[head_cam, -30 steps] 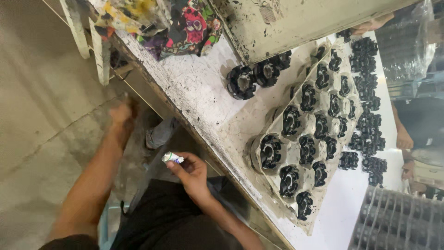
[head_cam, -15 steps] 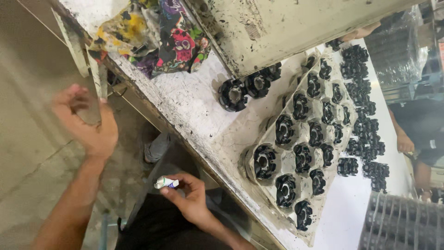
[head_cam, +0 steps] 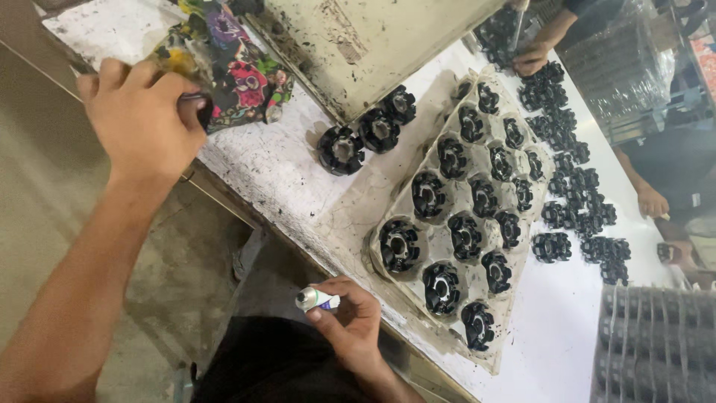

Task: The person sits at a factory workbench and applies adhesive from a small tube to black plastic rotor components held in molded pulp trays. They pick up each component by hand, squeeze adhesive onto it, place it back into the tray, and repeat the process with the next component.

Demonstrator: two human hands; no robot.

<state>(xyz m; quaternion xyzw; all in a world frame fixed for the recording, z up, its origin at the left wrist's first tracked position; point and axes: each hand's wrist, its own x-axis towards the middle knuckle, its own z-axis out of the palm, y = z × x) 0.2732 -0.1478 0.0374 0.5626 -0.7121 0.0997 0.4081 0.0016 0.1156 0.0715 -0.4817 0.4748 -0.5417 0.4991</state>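
- Head view, left hand: raised at the table's near-left corner with its back toward the camera, fingers curled around a small dark part at the fingertips; the knuckles hide most of it, so what kind of part it is cannot be told. The hand sits against a flowered cloth lying on the white table.
- Head view, right hand: held low, close to the body below the table edge, thumb and fingers pinching a small white tube with its open end pointing left, apparently so as to keep it ready and clear of the worktop.
- Head view, the worktop: a grey pulp tray lies slantwise just beyond the right hand, each cup seating one black toothed ring, which keeps the pieces apart and upright. Three loose rings rest near a scuffed beige panel.
- Head view, far side: more black rings crowd the table's right part, beside a dark ribbed crate.
- Head view, others: a co-worker's hand works at the top edge, another person's hand rests at the right.
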